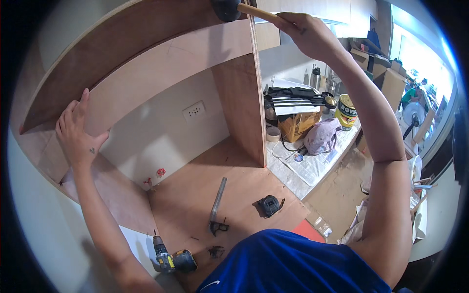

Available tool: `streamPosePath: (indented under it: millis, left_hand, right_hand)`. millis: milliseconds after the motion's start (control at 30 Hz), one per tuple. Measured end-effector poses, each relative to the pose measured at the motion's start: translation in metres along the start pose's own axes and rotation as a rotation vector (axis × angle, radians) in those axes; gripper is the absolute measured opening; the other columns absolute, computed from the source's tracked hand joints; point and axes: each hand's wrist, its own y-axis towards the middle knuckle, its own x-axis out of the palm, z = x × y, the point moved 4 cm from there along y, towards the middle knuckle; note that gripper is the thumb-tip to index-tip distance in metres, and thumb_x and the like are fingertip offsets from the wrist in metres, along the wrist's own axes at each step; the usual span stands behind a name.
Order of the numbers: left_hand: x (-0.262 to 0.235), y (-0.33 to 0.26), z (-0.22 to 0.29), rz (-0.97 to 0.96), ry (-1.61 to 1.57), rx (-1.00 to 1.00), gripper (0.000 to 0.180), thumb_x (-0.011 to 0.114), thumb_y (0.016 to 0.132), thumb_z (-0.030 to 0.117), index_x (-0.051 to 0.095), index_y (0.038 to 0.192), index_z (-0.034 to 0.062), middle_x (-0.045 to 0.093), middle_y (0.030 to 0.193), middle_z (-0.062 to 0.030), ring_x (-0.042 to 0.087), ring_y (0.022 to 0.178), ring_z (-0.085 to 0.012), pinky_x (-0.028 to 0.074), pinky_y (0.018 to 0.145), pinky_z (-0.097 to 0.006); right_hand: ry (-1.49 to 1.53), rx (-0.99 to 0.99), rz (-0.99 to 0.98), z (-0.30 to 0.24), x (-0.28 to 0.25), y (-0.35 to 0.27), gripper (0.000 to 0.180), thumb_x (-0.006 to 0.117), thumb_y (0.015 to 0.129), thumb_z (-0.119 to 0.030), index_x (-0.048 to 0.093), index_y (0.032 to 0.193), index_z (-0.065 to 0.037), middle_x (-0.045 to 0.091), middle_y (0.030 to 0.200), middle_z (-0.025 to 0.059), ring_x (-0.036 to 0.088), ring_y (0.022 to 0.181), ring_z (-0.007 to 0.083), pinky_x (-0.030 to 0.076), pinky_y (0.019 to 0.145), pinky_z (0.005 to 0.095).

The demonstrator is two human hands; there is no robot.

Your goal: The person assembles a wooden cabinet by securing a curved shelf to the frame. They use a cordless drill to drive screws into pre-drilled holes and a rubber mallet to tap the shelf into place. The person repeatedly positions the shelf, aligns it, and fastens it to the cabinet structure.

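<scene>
My right hand is closed round the wooden handle of a mallet with a black head, raised at the top of the view. The mallet head is beside the upper right end of a plywood cabinet frame; whether they touch, I cannot tell. At the left, my left hand rests with fingers spread on a horizontal plywood rail of that frame. Below, a combination square, a black tape measure and a yellow-and-black cordless drill lie on or near the plywood base.
A wall socket and red valve handles show inside the frame. On the counter at right stand a cardboard box, a paint can, a lilac bag and a bottle. Farther off are a fan and a person in green.
</scene>
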Motion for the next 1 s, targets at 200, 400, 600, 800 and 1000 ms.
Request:
streamPosePath:
  millis: [200, 400, 600, 800, 1000]
  left_hand:
    - [0.002, -0.002, -0.001, -0.032, 0.065, -0.009, 0.126, 0.095, 0.046, 0.020, 0.041, 0.158, 0.0402, 0.058, 0.134, -0.0067, 0.056, 0.126, -0.0286, 0.041, 0.108, -0.048]
    - [-0.001, 0.002, -0.001, 0.000, 0.050, 0.023, 0.120, 0.093, 0.051, 0.023, 0.041, 0.158, 0.0396, 0.058, 0.135, -0.0065, 0.056, 0.126, -0.0280, 0.041, 0.108, -0.049]
    - [-0.001, -0.001, 0.003, 0.005, 0.025, 0.017, 0.115, 0.091, 0.054, 0.024, 0.042, 0.157, 0.0397, 0.060, 0.134, -0.0064, 0.056, 0.126, -0.0278, 0.040, 0.109, -0.048]
    - [0.004, -0.002, 0.003, 0.014, -0.018, -0.006, 0.116, 0.092, 0.051, 0.022, 0.044, 0.155, 0.0423, 0.060, 0.133, -0.0048, 0.056, 0.126, -0.0278, 0.040, 0.109, -0.048]
    - [0.001, -0.003, -0.002, 0.007, -0.017, 0.000, 0.119, 0.093, 0.049, 0.022, 0.044, 0.156, 0.0415, 0.060, 0.134, -0.0046, 0.055, 0.126, -0.0281, 0.041, 0.108, -0.049]
  right_hand:
    - [0.039, -0.026, 0.020, 0.011, 0.011, 0.002, 0.041, 0.059, 0.104, -0.045, 0.072, 0.130, -0.015, 0.071, 0.083, 0.0121, 0.066, 0.072, 0.0241, 0.052, 0.072, 0.0402]
    - [0.022, -0.012, 0.023, 0.010, 0.011, -0.001, 0.041, 0.058, 0.105, -0.044, 0.071, 0.132, -0.015, 0.071, 0.084, 0.0124, 0.066, 0.072, 0.0231, 0.052, 0.072, 0.0392]
    - [0.060, -0.103, 0.072, 0.003, 0.004, -0.005, 0.034, 0.056, 0.106, -0.038, 0.074, 0.110, -0.009, 0.062, 0.065, 0.0075, 0.061, 0.060, 0.0192, 0.049, 0.057, 0.0386]
    - [0.028, -0.037, 0.023, 0.016, 0.013, -0.002, 0.043, 0.058, 0.105, -0.043, 0.067, 0.137, -0.016, 0.070, 0.083, 0.0114, 0.066, 0.073, 0.0210, 0.052, 0.072, 0.0387]
    - [0.007, -0.080, 0.054, 0.012, 0.014, 0.000, 0.045, 0.058, 0.106, -0.042, 0.067, 0.136, -0.011, 0.071, 0.086, 0.0095, 0.064, 0.075, 0.0174, 0.052, 0.075, 0.0359]
